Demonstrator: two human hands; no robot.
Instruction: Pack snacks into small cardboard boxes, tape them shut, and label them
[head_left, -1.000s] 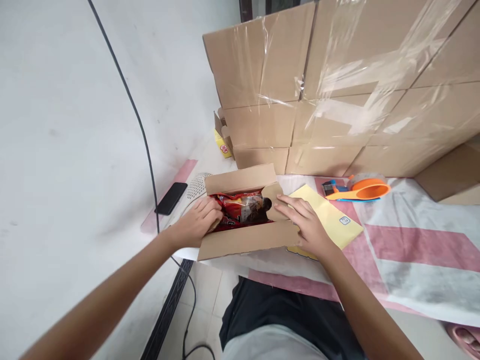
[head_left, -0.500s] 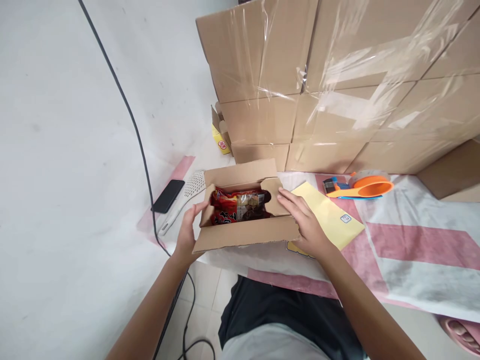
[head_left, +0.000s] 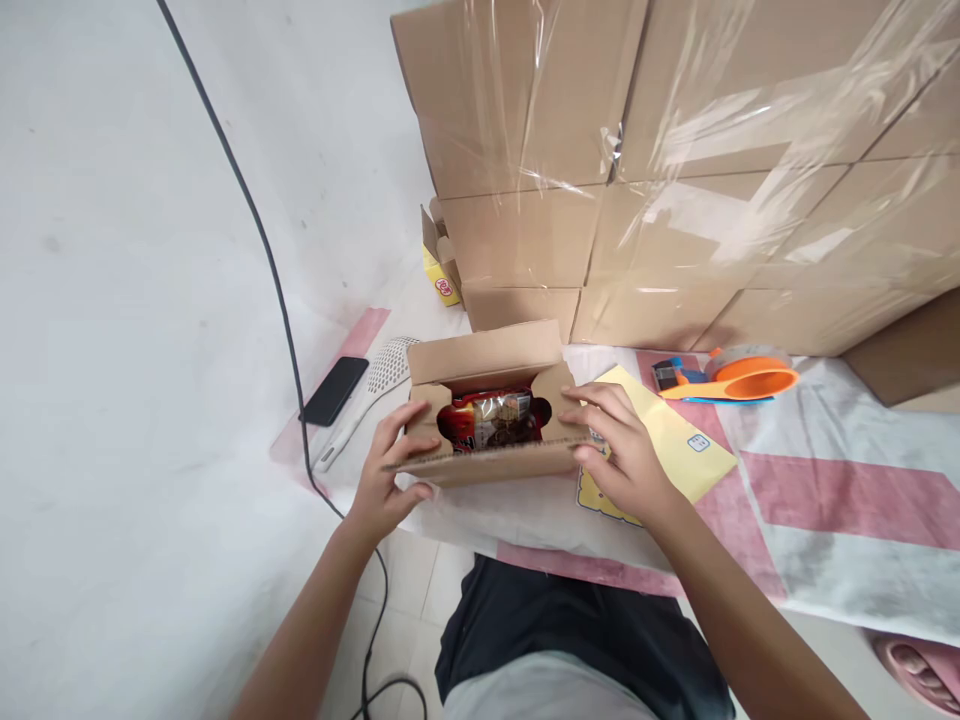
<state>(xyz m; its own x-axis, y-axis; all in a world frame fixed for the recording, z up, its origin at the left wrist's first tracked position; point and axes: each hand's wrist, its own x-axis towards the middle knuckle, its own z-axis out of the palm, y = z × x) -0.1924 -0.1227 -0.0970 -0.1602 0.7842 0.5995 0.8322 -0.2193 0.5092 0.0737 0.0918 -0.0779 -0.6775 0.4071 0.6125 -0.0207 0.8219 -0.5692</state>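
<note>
A small cardboard box [head_left: 487,466] stands on the cloth-covered table with its long front and back flaps raised. Its short side flaps are folded inward. Between them shows a red snack packet [head_left: 491,415] with a clear window; the flaps cover its ends. My left hand [head_left: 390,465] grips the left end, fingers on the side flap and thumb outside the front flap. At the right end, the fingers of my right hand [head_left: 619,440] press on the other side flap, with the thumb by the front flap's corner. A yellow sheet [head_left: 675,440] lies partly under my right hand.
Film-wrapped cartons [head_left: 525,240] rise behind the box. On the left lie a black phone [head_left: 337,390], a white slotted skimmer [head_left: 360,415] and a hanging cable [head_left: 277,270]. An orange tape dispenser [head_left: 757,378] is to the right. A small yellow carton [head_left: 441,278] stands behind.
The short side flaps have folded further inward over the packet. My left fingers have come over onto the left flap, and the front flap stands more upright.
</note>
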